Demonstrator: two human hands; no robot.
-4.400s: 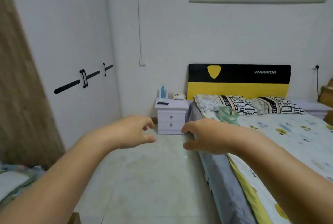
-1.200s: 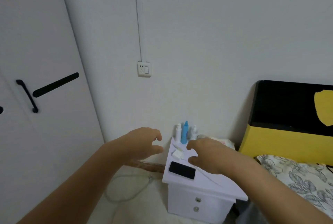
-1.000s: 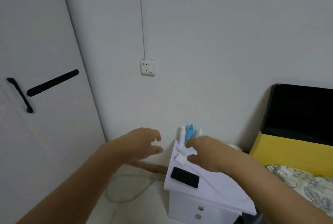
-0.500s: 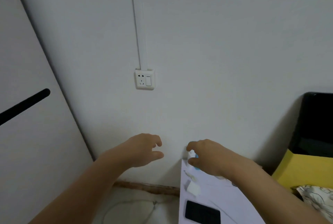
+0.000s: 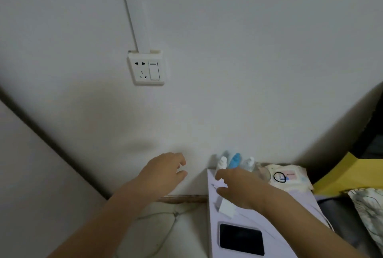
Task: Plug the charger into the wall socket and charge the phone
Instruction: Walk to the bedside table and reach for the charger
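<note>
A white wall socket [image 5: 146,69] with a switch sits on the wall, upper left of centre, with nothing plugged in. Below it stands a white nightstand [image 5: 294,222]. On its top lie a white charger block [image 5: 226,208] and a black phone [image 5: 241,239], screen up, near the front edge. My right hand [image 5: 242,189] hovers over the nightstand just above the charger, fingers apart, holding nothing. My left hand [image 5: 163,172] hangs open in the air left of the nightstand, in front of the wall.
Small bottles, one blue [image 5: 234,160], stand at the nightstand's back edge beside a pack of wipes [image 5: 288,177]. A thin cable [image 5: 165,222] lies on the floor to the left. A wardrobe side [image 5: 31,174] is on the left, a yellow and black headboard [image 5: 356,170] on the right.
The view has closed in on the wall and nightstand. My right hand has moved down over the charger block. My left hand stays open beside the nightstand.
</note>
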